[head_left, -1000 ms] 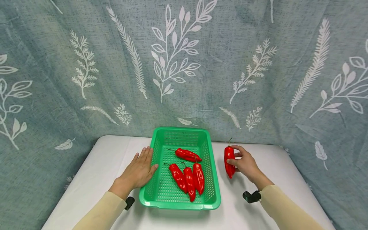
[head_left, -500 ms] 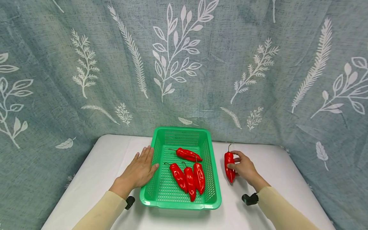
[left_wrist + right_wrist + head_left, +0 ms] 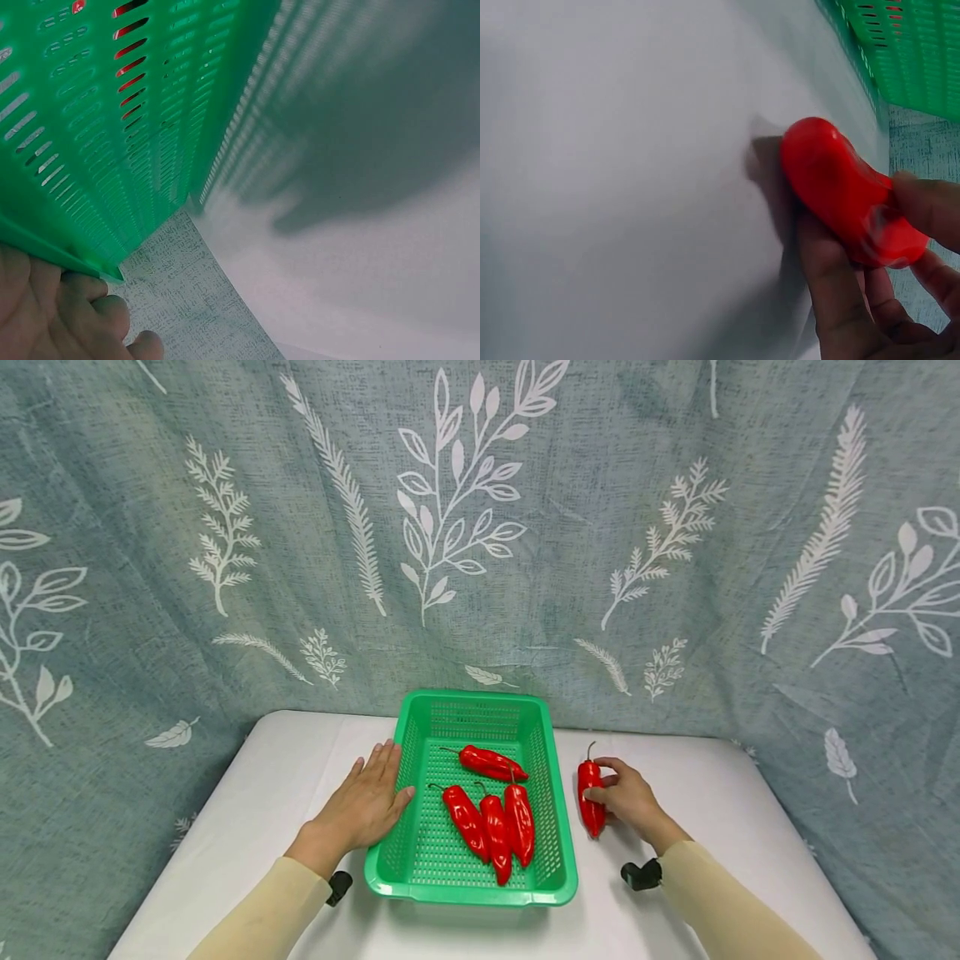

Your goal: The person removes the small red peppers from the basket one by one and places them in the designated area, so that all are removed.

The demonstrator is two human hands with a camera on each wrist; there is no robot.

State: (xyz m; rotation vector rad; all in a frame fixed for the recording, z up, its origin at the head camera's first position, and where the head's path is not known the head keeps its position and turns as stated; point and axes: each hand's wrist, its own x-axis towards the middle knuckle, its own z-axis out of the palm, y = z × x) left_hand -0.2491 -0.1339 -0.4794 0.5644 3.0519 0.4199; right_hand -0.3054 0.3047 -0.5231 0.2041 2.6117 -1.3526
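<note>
My right hand [image 3: 633,797] grips a red chili pepper [image 3: 590,802] between thumb and fingers, its stem pointing away from me, just right of the green basket [image 3: 471,897]. In the right wrist view the pepper [image 3: 840,195] shows its rounded end close over the white table, fingers [image 3: 832,285] beneath it and the thumb on top. My left hand [image 3: 363,802] rests with straight fingers against the basket's left rim. Several more red peppers [image 3: 495,839] lie in the basket, three side by side in the front half and one crosswise [image 3: 491,763] behind them.
A white-covered table [image 3: 300,760] bears the basket in its middle. Behind it hangs a grey-green curtain [image 3: 547,568] with white leaf prints. Through the slots of the basket wall [image 3: 97,150] bits of red show in the left wrist view.
My right hand has brought the pepper nearer to me and slightly left, toward the basket. The left hand and the peppers in the basket have stayed in place.
</note>
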